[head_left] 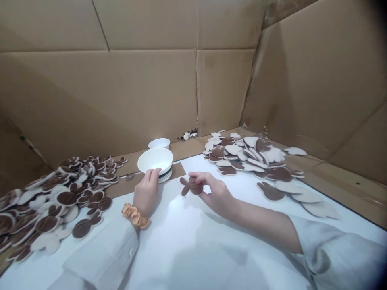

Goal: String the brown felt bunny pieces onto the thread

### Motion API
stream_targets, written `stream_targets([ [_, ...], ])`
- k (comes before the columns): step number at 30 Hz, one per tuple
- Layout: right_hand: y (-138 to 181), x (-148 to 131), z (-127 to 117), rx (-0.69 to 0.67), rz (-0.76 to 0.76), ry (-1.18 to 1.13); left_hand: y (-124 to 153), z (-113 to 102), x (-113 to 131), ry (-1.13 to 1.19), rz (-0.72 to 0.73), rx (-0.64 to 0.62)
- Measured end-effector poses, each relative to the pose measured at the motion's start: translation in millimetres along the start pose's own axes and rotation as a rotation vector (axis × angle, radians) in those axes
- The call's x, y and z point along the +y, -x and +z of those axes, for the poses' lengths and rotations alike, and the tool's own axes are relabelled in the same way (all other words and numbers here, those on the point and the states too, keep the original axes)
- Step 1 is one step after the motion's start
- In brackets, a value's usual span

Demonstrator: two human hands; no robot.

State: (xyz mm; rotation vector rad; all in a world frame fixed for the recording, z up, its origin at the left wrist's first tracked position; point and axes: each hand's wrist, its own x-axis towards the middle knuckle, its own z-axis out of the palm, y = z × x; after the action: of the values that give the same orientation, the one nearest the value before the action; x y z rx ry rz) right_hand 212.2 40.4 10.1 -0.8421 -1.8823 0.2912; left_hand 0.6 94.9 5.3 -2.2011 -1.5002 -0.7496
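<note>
My right hand (213, 192) pinches a small brown plush cutout (196, 186) between fingers and thumb. The piece is round with two ear-like lobes (184, 186) pointing left, held over the white tabletop. At the near rim of a white bowl (155, 158) is my left hand (148, 191), its fingers bent together over the edge. Whether these fingertips grip the rim or something small inside is hidden. The bowl sits on another bowl with dark stripes (165, 176). An orange scrunchie (135, 215) circles my left wrist.
A smaller white bowl (159, 143) stands behind. Many brown-and-white plush cutouts with ears lie heaped at left (81, 193); larger ones are piled at right (242, 153). Cardboard walls (151, 88) enclose the white tabletop (187, 241) at the back and sides.
</note>
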Motion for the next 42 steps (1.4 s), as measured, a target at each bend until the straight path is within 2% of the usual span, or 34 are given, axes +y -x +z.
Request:
stream_targets([
  [2, 2, 1, 3, 0.044, -0.077, 0.044, -5, 2, -1, 0.028, -0.026, -0.004],
  [4, 3, 1, 5, 0.085, -0.159, 0.078, -5, -2, 1, 0.088, -0.092, 0.071],
  [7, 3, 2, 7, 0.143, -0.237, 0.135, 6, -17, 16, 0.408, -0.185, 0.163],
  [8, 4, 3, 8, 0.146, -0.241, 0.156, 12, -24, 24, 0.582, -0.195, 0.089],
  [10, 5, 5, 9, 0.122, -0.239, 0.183, 23, -36, 41, 0.871, -0.246, -0.182],
  [11, 7, 6, 10, 0.087, -0.235, 0.188, 28, -41, 48, 0.967, -0.257, -0.267],
  [13, 8, 6, 11, -0.024, -0.225, 0.181, 35, -46, 60, 1.072, -0.281, -0.322],
  [15, 8, 4, 12, -0.144, -0.2, 0.14, 37, -46, 64, 1.105, -0.306, -0.304],
  [18, 3, -5, 11, -0.226, -0.045, -0.053, 36, -42, 60, 1.067, -0.38, -0.243],
  [22, -8, -13, 9, -0.269, 0.42, -0.406, 33, -38, 53, 1.011, -0.409, -0.208],
  [25, -12, -13, 10, -0.343, 0.61, -0.494, 32, -39, 54, 1.03, -0.393, -0.227],
  [28, -14, -12, 10, -0.32, 0.687, -0.576, 32, -39, 57, 1.092, -0.409, -0.247],
  [34, -13, -16, 9, -0.256, 0.754, -0.758, 30, -38, 57, 1.4, -0.48, -0.301],
  [38, -12, -16, 11, -0.239, 0.806, -0.837, 30, -39, 58, 1.413, -0.488, -0.312],
  [42, -12, -15, 12, -0.286, 0.851, -0.826, 32, -38, 58, 1.391, -0.47, -0.334],
])
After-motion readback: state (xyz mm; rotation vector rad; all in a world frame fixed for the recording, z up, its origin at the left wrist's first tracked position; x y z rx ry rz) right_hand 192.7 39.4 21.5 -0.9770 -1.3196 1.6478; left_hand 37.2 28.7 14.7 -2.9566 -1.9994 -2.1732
